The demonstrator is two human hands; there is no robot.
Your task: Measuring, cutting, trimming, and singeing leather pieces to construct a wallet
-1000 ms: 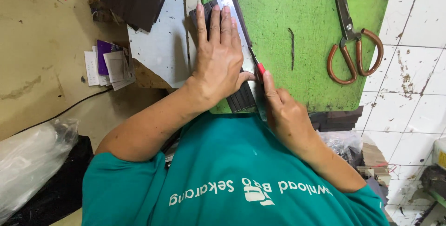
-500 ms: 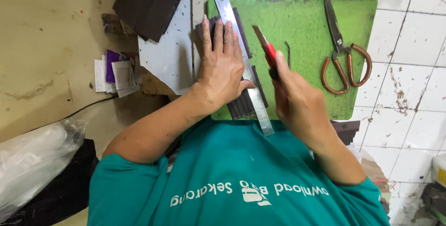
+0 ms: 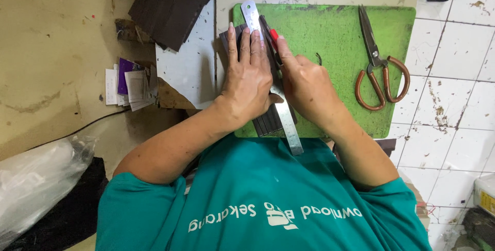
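My left hand [image 3: 250,78] lies flat, fingers spread, pressing a metal ruler [image 3: 286,124] onto dark strips of material [image 3: 265,123] on a green cutting mat [image 3: 340,39]. My right hand [image 3: 308,83] is closed around a red-handled cutter [image 3: 273,35], whose tip rests against the ruler's right edge near the far end of the mat. Most of the dark material is hidden under my left hand.
Large scissors with brown handles [image 3: 380,70] lie on the right side of the mat. A stack of dark sheets [image 3: 172,3] sits at the far left, a grey sheet [image 3: 188,68] beside the mat, small cards [image 3: 129,83] and a plastic bag [image 3: 36,179] further left.
My right hand with the cutter has moved from the near edge of the mat up along the ruler to its far end. My left hand stays pressed on the ruler.
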